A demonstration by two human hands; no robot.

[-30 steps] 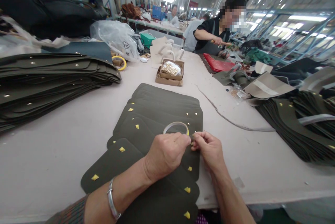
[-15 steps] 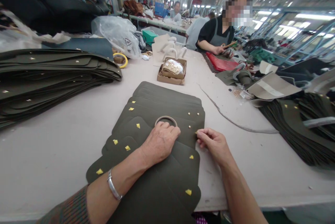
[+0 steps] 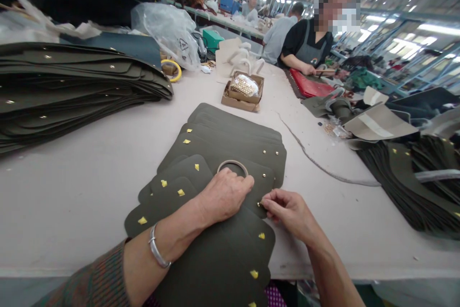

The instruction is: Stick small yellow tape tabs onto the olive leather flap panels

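Dark green panels (image 3: 215, 249) lie overlapped in a fanned stack before me. Yellow scraps (image 3: 181, 192) dot their left sides and the lower right; bare gold studs (image 3: 264, 175) show on the right. My left hand (image 3: 224, 194) rests on the stack, its fingers closed over a beige ring (image 3: 233, 161), perhaps a tape roll; they hide its near part. At the panels' right edge my right hand (image 3: 287, 209) pinches thumb against forefinger beside a gold stud. A tiny yellowish scrap seems to be in the pinch, mostly hidden.
An open cardboard box (image 3: 244, 89) of gold studs stands beyond the panels. More green panels (image 3: 72, 91) are piled left, and others (image 3: 406, 177) right. A cord (image 3: 316, 168) crosses the table. Across it, a person (image 3: 305, 48) handles a red piece (image 3: 311, 84).
My right hand has moved down and slightly left, onto the panels' edge beside a stud. The right-hand panel edges have shifted, and my left hand stays on the ring. The view has tilted slightly.
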